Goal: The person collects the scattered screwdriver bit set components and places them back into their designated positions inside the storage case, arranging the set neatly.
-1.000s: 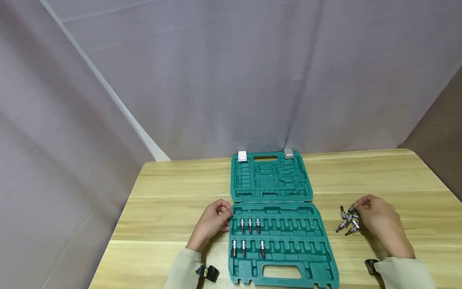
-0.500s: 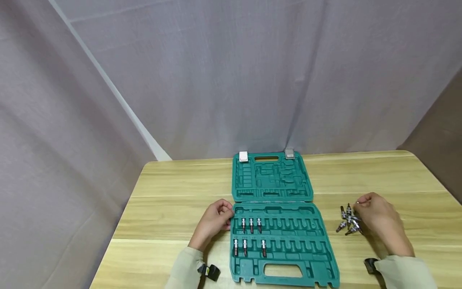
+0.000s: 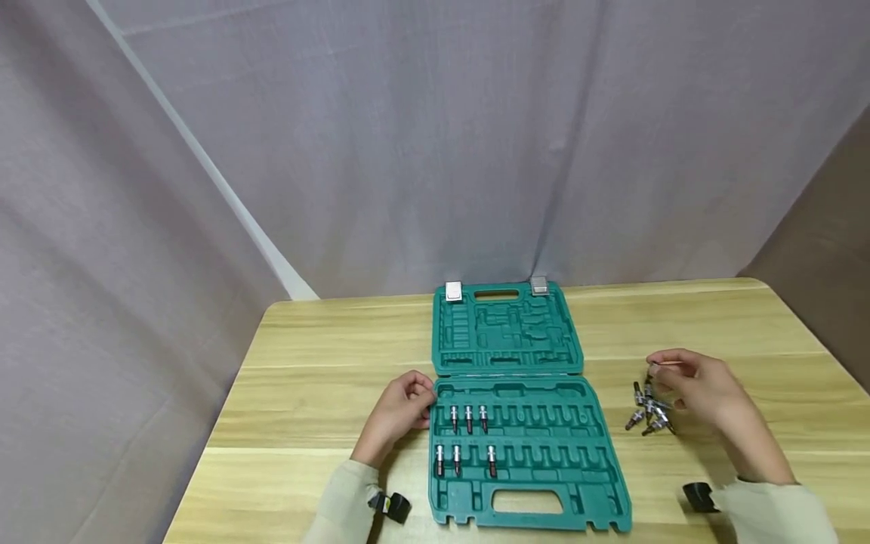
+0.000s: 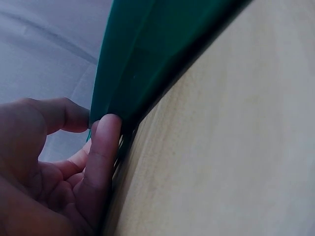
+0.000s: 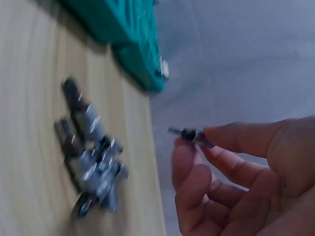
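A green socket case point(image 3: 464, 500) lies unfolded on the table, its lid half at the back. At its left edge is my left hand point(image 3: 405, 404); the left wrist view shows thumb and a finger gripping the case's side wall point(image 4: 133, 64). Several bit sockets point(image 3: 469, 419) with chrome bases and dark tips sit in two rows in the slots, toward the left. My right hand point(image 3: 707, 389) pinches one bit socket point(image 5: 189, 135) between thumb and fingertips, raised above a loose pile of bit sockets point(image 3: 651, 413) to the right of the case.
The wooden table point(image 3: 326, 423) ends at the back against a grey cloth point(image 3: 408, 151). Two latches point(image 3: 453, 292) stand at the lid's far edge. More slots continue along both rows of the case.
My right hand has risen off the pile and moved slightly left and back with a bit socket in its fingers. My left hand keeps its place at the case edge.
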`<action>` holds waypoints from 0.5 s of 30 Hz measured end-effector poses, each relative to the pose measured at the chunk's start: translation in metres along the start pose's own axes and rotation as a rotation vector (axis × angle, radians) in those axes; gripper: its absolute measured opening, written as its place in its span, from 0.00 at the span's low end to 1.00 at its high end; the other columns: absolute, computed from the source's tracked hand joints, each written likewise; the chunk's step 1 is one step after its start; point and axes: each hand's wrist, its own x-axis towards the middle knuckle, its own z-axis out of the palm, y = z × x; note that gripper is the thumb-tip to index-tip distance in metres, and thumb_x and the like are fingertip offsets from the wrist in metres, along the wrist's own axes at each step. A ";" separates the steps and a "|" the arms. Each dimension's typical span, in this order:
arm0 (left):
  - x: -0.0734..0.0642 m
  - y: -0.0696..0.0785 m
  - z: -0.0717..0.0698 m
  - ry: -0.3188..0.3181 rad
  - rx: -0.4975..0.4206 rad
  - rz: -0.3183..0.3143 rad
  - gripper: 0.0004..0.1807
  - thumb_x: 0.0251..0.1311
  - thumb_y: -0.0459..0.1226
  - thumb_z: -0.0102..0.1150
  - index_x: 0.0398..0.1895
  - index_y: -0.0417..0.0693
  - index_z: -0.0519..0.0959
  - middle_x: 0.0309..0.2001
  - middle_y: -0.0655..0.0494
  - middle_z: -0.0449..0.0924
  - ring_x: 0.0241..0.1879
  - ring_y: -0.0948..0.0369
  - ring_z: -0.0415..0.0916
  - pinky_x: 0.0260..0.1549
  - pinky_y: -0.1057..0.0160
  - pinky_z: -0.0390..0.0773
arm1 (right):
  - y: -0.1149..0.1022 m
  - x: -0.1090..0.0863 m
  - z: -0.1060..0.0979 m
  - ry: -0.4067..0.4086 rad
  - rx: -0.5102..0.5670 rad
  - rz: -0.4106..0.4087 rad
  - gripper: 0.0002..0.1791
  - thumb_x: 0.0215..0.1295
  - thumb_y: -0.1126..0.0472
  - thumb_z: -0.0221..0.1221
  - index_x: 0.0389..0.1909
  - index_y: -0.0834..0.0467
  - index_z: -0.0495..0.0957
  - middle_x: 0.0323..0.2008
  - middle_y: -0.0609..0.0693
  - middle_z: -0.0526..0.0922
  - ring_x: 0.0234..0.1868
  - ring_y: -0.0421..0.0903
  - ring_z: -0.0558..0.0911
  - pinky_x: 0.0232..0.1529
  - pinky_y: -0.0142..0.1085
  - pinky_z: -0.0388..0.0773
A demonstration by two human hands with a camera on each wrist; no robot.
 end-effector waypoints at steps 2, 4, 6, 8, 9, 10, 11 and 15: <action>0.000 -0.001 0.000 -0.002 -0.001 -0.002 0.08 0.68 0.31 0.59 0.47 0.37 0.77 0.35 0.54 0.75 0.27 0.61 0.76 0.25 0.68 0.84 | -0.008 -0.002 0.003 -0.011 0.036 -0.003 0.23 0.84 0.57 0.51 0.64 0.73 0.73 0.41 0.52 0.86 0.35 0.37 0.82 0.29 0.37 0.81; 0.001 -0.001 0.000 -0.003 -0.003 -0.004 0.08 0.68 0.31 0.59 0.47 0.37 0.77 0.35 0.55 0.74 0.27 0.61 0.76 0.24 0.68 0.84 | -0.015 -0.004 0.008 -0.018 0.053 -0.010 0.25 0.84 0.54 0.52 0.65 0.72 0.73 0.41 0.49 0.86 0.35 0.37 0.81 0.28 0.37 0.80; 0.001 -0.001 0.001 -0.003 -0.005 -0.004 0.08 0.68 0.31 0.59 0.47 0.37 0.77 0.35 0.55 0.74 0.27 0.62 0.76 0.24 0.68 0.84 | -0.024 -0.007 0.013 -0.024 0.067 -0.019 0.27 0.83 0.52 0.53 0.66 0.71 0.72 0.39 0.48 0.85 0.32 0.39 0.79 0.25 0.36 0.77; 0.001 -0.001 0.001 -0.002 -0.006 -0.001 0.08 0.67 0.31 0.59 0.47 0.37 0.77 0.35 0.55 0.75 0.27 0.62 0.76 0.24 0.68 0.84 | -0.031 -0.009 0.019 -0.038 0.085 -0.030 0.28 0.83 0.51 0.54 0.66 0.71 0.72 0.37 0.47 0.84 0.29 0.40 0.76 0.24 0.36 0.75; 0.001 -0.001 0.001 -0.001 -0.008 0.000 0.08 0.67 0.31 0.59 0.47 0.37 0.77 0.35 0.54 0.75 0.27 0.61 0.76 0.24 0.68 0.84 | -0.035 -0.010 0.021 -0.051 0.103 -0.033 0.28 0.82 0.51 0.55 0.66 0.71 0.72 0.36 0.47 0.83 0.28 0.41 0.74 0.24 0.37 0.74; 0.001 0.000 0.001 0.001 -0.007 0.000 0.08 0.67 0.31 0.60 0.47 0.38 0.77 0.35 0.54 0.75 0.27 0.61 0.76 0.25 0.68 0.84 | -0.038 -0.011 0.024 -0.066 0.122 -0.035 0.27 0.82 0.51 0.55 0.66 0.71 0.72 0.35 0.47 0.82 0.28 0.42 0.73 0.24 0.37 0.74; 0.001 0.000 0.001 0.003 -0.008 -0.001 0.08 0.67 0.31 0.60 0.47 0.38 0.77 0.35 0.54 0.75 0.27 0.61 0.76 0.25 0.68 0.85 | -0.040 -0.012 0.027 -0.086 0.136 -0.040 0.27 0.82 0.51 0.56 0.65 0.71 0.72 0.34 0.46 0.81 0.28 0.42 0.73 0.25 0.37 0.74; 0.000 0.000 0.000 0.004 -0.004 -0.004 0.09 0.68 0.32 0.60 0.47 0.37 0.77 0.35 0.54 0.75 0.28 0.61 0.76 0.25 0.67 0.85 | -0.047 -0.012 0.037 -0.183 0.216 -0.045 0.24 0.81 0.54 0.57 0.63 0.70 0.74 0.36 0.45 0.83 0.32 0.44 0.74 0.29 0.37 0.76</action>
